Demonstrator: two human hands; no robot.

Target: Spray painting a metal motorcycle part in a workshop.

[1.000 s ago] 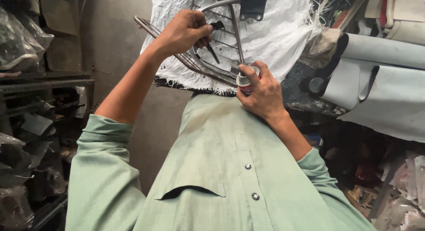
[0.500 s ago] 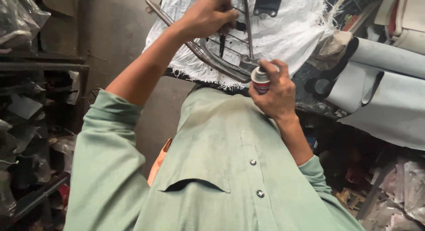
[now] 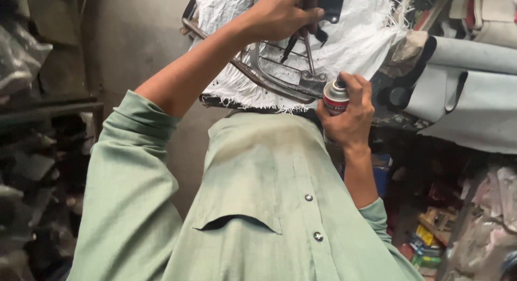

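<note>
While spraying close, upper centre | L hand clamped on metal rack | R hand gripping spray can | risk: overspray onto fingers, white sheet; rack slip if grip eases

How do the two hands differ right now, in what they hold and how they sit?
The left hand is raised high, gripping the metal wire rack from above; the right hand sits lower, near the rack's bottom corner. The left hand grasps thin bars, while the right hand wraps around a small spray can, one finger over its top. The left forearm is bare and stretched out; the right is bent close to the green shirt. Both hands work over the white woven sheet.
</note>
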